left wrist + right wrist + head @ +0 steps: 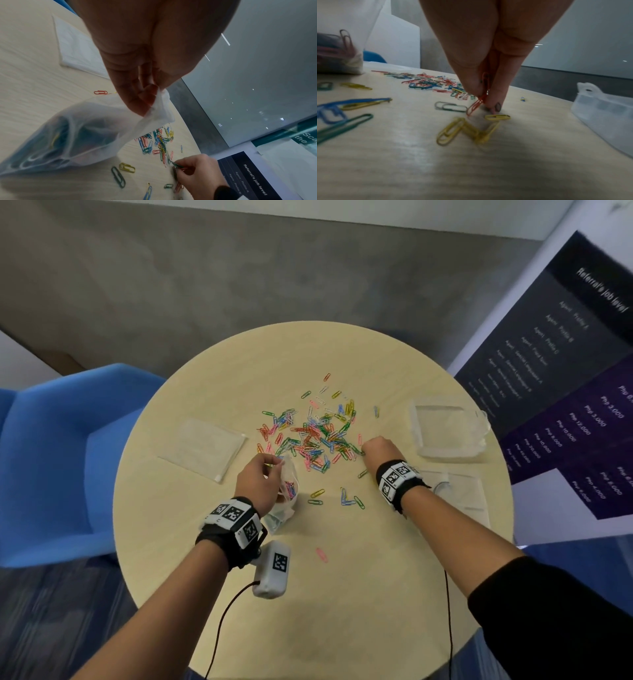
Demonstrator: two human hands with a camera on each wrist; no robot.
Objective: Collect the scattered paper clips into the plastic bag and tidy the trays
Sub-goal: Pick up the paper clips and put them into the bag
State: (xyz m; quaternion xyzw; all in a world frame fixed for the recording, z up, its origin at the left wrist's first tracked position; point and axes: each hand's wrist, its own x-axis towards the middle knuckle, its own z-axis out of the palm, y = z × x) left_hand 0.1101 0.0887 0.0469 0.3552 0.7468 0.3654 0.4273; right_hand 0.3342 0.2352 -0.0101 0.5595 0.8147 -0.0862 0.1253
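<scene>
A blue padded chair (58,453) stands at the far left, beside the round pale wooden desk (342,594). On the left part of the desk lies a flat clear plastic sheet (202,449). Next comes the left hand (257,483). Its fingers (137,102) pinch the top edge of a small clear plastic bag (286,494), which sits on the desk with its mouth held up. Some coloured paper clips are already inside the bag. A white box with a black square mark (274,568) hangs below the left wrist.

In the middle of the desk lies a big pile of coloured paper clips (310,436), red, blue, green, yellow, pink and white. A few loose clips lie nearer the person, and one pink paper clip (321,554) lies alone by the desk's near side.

The right hand (378,448) is at the right edge of the pile. Its fingers (494,97) are pressed together, pinching an orange paper clip (476,104) whose lower end touches the desk. Yellow clips (462,129) lie just beside it.

At the right sit a clear plastic tray (448,431) and a second clear tray (466,491) nearer the person. A dark poster with white writing (565,378) stands past the desk's right side.
</scene>
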